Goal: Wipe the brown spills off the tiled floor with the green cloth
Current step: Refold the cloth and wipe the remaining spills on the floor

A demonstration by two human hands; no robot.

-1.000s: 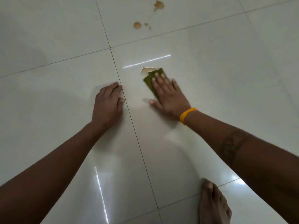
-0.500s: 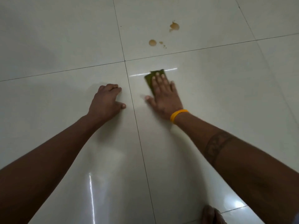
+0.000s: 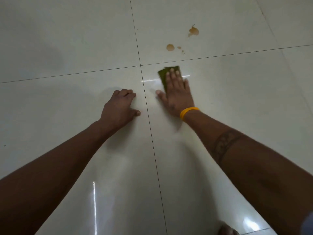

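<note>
Green cloth (image 3: 164,75) pressed flat to tiled floor (image 3: 237,102) under straight right hand (image 3: 176,94) fingers; brown spills (image 3: 170,47) beyond fingertips, past grout line, unwiped; left hand (image 3: 119,109) fingers loosely curled, braced, holding nothing; wiping looks unfinished

We find no readable text, label, brand, number or sign anywhere on what we see here.

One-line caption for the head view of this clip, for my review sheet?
Right hand presses the green cloth flat on the tiled floor, left hand braced, brown spills ahead.
</note>
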